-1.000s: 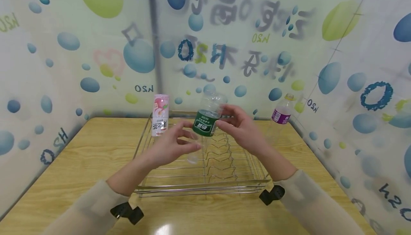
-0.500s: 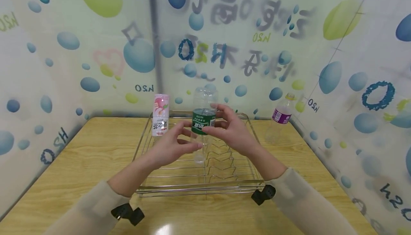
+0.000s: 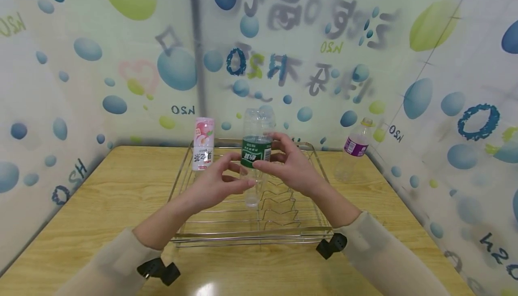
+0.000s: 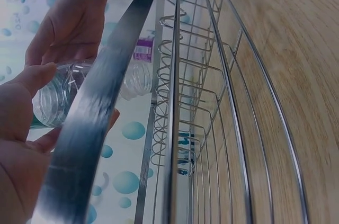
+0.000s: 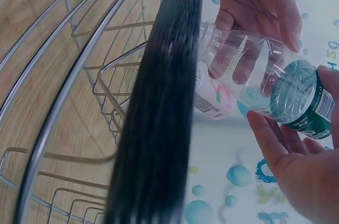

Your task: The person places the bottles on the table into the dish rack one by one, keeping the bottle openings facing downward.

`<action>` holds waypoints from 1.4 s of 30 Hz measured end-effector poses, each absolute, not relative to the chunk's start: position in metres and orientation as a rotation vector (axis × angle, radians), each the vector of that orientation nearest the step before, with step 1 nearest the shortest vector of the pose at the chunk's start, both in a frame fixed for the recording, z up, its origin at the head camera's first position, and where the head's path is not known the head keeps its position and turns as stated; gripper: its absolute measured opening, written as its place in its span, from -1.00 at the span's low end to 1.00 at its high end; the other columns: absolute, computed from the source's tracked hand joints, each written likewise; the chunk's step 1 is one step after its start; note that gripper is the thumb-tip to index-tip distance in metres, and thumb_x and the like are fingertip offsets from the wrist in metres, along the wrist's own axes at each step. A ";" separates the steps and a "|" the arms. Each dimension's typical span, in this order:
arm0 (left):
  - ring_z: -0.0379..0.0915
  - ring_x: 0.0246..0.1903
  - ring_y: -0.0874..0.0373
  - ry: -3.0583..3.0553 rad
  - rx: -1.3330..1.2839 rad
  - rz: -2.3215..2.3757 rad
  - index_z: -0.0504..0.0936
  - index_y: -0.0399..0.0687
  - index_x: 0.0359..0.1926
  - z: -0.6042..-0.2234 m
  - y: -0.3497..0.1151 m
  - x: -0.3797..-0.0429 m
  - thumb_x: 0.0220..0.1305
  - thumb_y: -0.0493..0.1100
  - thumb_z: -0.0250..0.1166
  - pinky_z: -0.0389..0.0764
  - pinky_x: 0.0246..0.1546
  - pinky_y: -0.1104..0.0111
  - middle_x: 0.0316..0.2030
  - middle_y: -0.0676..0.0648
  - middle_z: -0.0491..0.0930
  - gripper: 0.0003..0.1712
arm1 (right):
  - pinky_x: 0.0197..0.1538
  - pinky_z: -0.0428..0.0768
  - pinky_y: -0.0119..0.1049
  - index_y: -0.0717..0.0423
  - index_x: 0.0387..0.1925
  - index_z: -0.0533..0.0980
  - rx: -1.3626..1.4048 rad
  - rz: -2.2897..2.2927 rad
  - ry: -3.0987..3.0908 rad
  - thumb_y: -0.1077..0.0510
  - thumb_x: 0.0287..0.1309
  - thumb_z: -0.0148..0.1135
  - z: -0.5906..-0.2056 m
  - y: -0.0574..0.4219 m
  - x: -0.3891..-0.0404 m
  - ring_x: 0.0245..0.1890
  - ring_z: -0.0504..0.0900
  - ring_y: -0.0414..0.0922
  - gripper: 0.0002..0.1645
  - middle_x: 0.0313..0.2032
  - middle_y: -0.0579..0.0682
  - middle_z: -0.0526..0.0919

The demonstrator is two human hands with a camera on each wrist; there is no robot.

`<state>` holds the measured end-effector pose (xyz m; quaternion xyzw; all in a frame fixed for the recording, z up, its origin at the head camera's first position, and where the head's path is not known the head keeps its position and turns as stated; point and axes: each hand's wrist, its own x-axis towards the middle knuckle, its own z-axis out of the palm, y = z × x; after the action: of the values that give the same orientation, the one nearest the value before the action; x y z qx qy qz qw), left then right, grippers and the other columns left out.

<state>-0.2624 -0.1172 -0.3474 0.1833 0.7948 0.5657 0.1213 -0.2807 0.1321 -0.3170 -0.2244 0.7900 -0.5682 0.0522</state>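
A clear plastic bottle (image 3: 257,152) with a green label stands neck down over the wire rack (image 3: 259,232); whether its neck touches the wires I cannot tell. My right hand (image 3: 295,166) grips it at the label, thumb in front and fingers along the right side. My left hand (image 3: 212,180) is beside the bottle's lower part, its fingers loosely spread; in the right wrist view several fingers of this left hand (image 5: 259,12) show behind the clear wall. A pink and white bottle (image 3: 203,144) stands upside down at the rack's back left.
On the table (image 3: 101,206), right of the rack, stands a clear bottle with a purple label (image 3: 356,146) and yellow cap. Wire loops (image 3: 279,206) rise inside the rack. A patterned curtain (image 3: 259,53) closes off the back and sides.
The green-labelled bottle has gone from tilted to nearly upright. My right hand moved a little left with it, and its thumb came further round the label. The left hand barely moved.
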 end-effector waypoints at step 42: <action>0.68 -0.09 0.25 2.662 0.439 1.522 0.67 -0.01 0.35 -0.412 -0.267 -0.211 0.64 -0.03 0.32 0.70 -0.16 0.35 0.22 -0.06 0.70 -0.61 | 0.21 0.73 0.05 -0.12 0.62 0.21 -0.569 -1.863 2.392 0.01 0.44 0.48 -0.301 0.130 -0.311 0.28 0.70 0.11 -0.10 0.35 0.11 0.50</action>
<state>-0.2107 -0.2666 -0.4121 0.1415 0.8591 0.4913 0.0218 -0.3112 0.1298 -0.3010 -0.1845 0.7750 -0.6037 0.0286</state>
